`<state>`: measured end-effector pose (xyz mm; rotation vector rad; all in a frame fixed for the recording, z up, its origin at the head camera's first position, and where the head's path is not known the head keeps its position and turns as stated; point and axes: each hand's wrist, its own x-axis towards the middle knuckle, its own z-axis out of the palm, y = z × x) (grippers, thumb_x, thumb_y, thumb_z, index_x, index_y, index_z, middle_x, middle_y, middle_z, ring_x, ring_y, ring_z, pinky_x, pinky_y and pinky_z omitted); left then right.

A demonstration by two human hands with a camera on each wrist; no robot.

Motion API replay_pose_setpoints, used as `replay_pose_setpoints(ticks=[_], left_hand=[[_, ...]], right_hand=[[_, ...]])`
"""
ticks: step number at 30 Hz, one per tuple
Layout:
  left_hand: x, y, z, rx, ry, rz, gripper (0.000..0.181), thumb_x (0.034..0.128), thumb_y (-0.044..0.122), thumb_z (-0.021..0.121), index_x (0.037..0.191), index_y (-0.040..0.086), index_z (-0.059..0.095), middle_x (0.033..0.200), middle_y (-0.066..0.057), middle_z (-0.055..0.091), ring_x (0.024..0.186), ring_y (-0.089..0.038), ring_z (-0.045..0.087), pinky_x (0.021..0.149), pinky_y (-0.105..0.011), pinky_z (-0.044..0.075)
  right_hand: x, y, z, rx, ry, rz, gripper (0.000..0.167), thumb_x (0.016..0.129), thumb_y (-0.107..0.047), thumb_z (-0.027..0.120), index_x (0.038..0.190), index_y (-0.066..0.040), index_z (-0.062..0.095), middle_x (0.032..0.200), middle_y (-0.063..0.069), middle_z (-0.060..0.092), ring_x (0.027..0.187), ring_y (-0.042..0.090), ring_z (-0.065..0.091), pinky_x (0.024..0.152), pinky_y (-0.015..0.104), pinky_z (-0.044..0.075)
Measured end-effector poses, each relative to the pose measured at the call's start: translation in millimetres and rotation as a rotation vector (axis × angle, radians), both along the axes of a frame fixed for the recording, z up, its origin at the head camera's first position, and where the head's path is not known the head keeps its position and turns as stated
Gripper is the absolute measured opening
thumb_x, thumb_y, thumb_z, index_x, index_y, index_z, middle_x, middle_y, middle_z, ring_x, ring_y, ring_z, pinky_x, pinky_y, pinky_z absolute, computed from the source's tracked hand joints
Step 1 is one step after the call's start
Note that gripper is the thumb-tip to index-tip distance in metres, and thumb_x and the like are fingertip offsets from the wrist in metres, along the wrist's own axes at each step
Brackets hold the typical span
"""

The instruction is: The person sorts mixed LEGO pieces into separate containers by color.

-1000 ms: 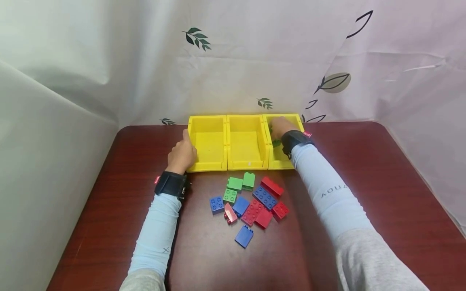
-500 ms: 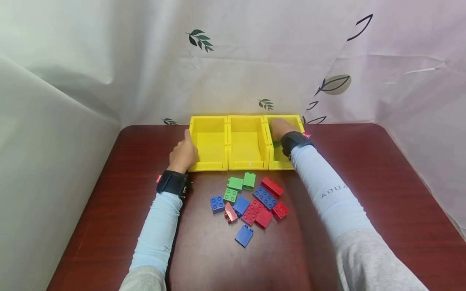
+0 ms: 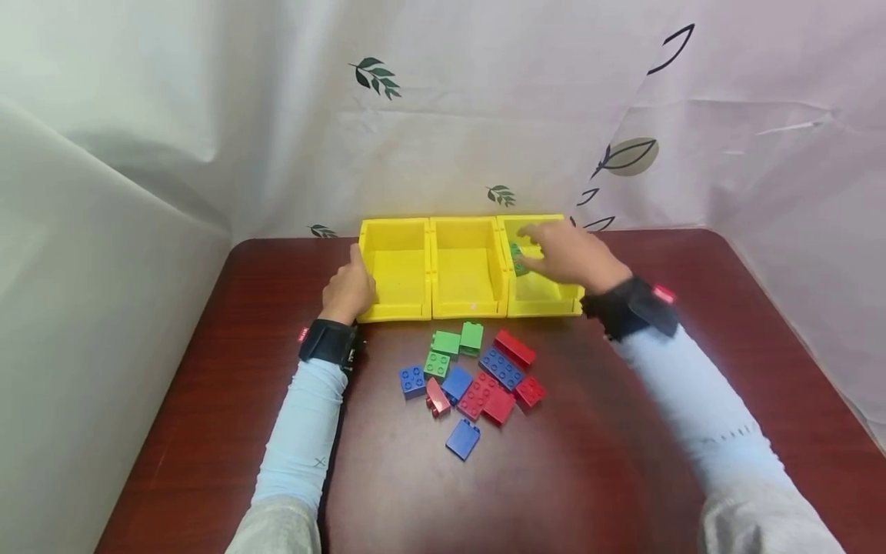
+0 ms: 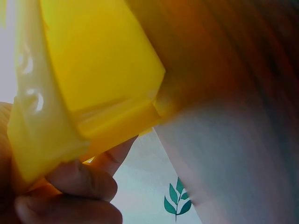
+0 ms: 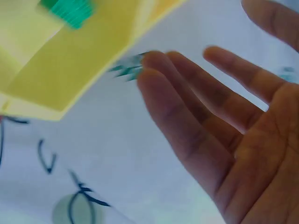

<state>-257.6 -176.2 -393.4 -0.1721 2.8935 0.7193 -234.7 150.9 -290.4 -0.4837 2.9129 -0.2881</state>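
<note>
Three yellow bins stand in a row at the back of the table. My left hand (image 3: 348,292) grips the outer side of the left bin (image 3: 400,278); in the left wrist view, fingers (image 4: 86,179) curl around the yellow wall (image 4: 49,107). Over the right bin (image 3: 547,306) my right hand (image 3: 573,252) hovers, its fingers spread and holding nothing. A green toy brick (image 3: 517,260) lies inside that bin, near its left wall. From the right wrist the bare palm (image 5: 268,149) shows, with the blurred green brick (image 5: 72,11) inside the bin beyond.
In front of the bins lies a loose group of toy bricks: green bricks (image 3: 446,343), blue bricks (image 3: 463,438) and red bricks (image 3: 498,405). The middle bin (image 3: 465,278) sits between the other two. A white patterned sheet (image 3: 443,131) hangs close behind.
My right hand has lifted out of the right bin and moved right, its fingers opening and the green brick left inside. The left hand keeps its hold on the left bin.
</note>
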Motion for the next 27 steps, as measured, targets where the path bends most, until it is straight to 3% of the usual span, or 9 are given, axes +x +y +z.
replay_pose_setpoints(ticks=[3, 6, 9, 12, 19, 27], left_hand=[[-0.8, -1.4, 2.3, -0.003, -0.001, -0.004, 0.057, 0.1004, 0.017, 0.043, 0.148, 0.01, 0.014, 0.103, -0.021, 0.053, 0.086, -0.037, 0.056, 0.081, -0.048, 0.049], [-1.0, -2.6, 2.9, -0.006, -0.012, -0.001, 0.057, 0.1005, 0.017, 0.043, 0.148, 0.01, 0.013, 0.103, -0.02, 0.053, 0.085, -0.036, 0.056, 0.08, -0.047, 0.049], [-0.6, -3.2, 1.3, -0.007, -0.017, -0.003, 0.057, 0.1005, 0.017, 0.043, 0.148, 0.01, 0.012, 0.101, -0.02, 0.054, 0.084, -0.036, 0.056, 0.078, -0.046, 0.049], [-0.4, -2.6, -0.6, -0.001, -0.011, -0.007, 0.057, 0.1004, 0.017, 0.043, 0.148, 0.011, 0.012, 0.099, -0.02, 0.054, 0.082, -0.036, 0.056, 0.076, -0.045, 0.048], [-1.2, -0.4, -0.4, 0.004, 0.0, -0.008, 0.058, 0.1007, 0.017, 0.043, 0.149, 0.011, 0.012, 0.1, -0.019, 0.054, 0.082, -0.036, 0.056, 0.076, -0.044, 0.048], [0.0, -1.2, -0.8, 0.01, 0.005, -0.016, 0.055, 0.1014, 0.016, 0.043, 0.148, 0.01, 0.014, 0.102, -0.02, 0.053, 0.083, -0.036, 0.056, 0.076, -0.045, 0.049]], right_hand=[[39.7, -1, -6.6, -0.035, 0.07, 0.044, 0.059, 0.088, -0.034, 0.072, 0.137, -0.005, 0.056, 0.13, 0.017, 0.062, 0.113, 0.033, 0.062, 0.09, 0.05, 0.053], [73.7, -6, -24.9, -0.1, 0.129, 0.099, 0.058, 0.082, -0.033, 0.079, 0.13, -0.006, 0.062, 0.122, 0.014, 0.067, 0.106, 0.029, 0.065, 0.087, 0.045, 0.056], [101.7, -11, -46.4, -0.156, 0.16, 0.146, 0.054, 0.077, -0.03, 0.083, 0.123, -0.005, 0.067, 0.113, 0.012, 0.069, 0.098, 0.024, 0.066, 0.083, 0.04, 0.057], [124.1, -14, -63.3, -0.157, 0.161, 0.137, 0.05, 0.075, -0.029, 0.085, 0.117, -0.005, 0.07, 0.109, 0.012, 0.067, 0.093, 0.022, 0.063, 0.079, 0.037, 0.058], [155.3, -14, -83.1, -0.131, 0.079, 0.01, 0.047, 0.073, -0.027, 0.086, 0.113, -0.007, 0.072, 0.107, 0.012, 0.065, 0.089, 0.022, 0.065, 0.076, 0.037, 0.059], [163.4, -11, -90.8, -0.143, 0.077, -0.057, 0.039, 0.073, -0.018, 0.086, 0.108, -0.005, 0.074, 0.105, 0.013, 0.067, 0.092, 0.025, 0.068, 0.078, 0.039, 0.059]])
